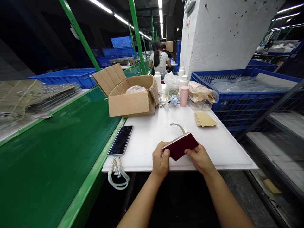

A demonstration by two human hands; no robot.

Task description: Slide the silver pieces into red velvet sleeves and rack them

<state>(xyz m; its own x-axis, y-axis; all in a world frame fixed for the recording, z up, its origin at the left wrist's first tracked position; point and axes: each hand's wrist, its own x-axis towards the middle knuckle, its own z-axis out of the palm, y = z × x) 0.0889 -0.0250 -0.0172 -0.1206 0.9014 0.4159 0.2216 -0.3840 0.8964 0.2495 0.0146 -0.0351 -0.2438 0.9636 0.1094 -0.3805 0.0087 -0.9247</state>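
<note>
Between both hands is a thin rectangular panel (180, 148), dark red on the face turned to me, with a pale edge; it is tilted above the white table. A curved, whitish flat ribbon strip (182, 128) sticks out from its far side and ends in a small tip. My left hand (161, 160) is closed on the panel's left end, thumb on the red face. My right hand (199, 158) pinches the right end, thumb also on the face. The fingers behind the panel are hidden. A stack of tan cards (205, 119) lies beyond my right hand.
A phone (120, 140) with a pale looped strap (118, 182) lies at the table's left edge, beside a green conveyor (54, 139). Behind stand an open cardboard box (129, 104), a pink bottle (184, 96) and white bottles. A blue crate (223, 104) is at right; a person (161, 60) sits farther off.
</note>
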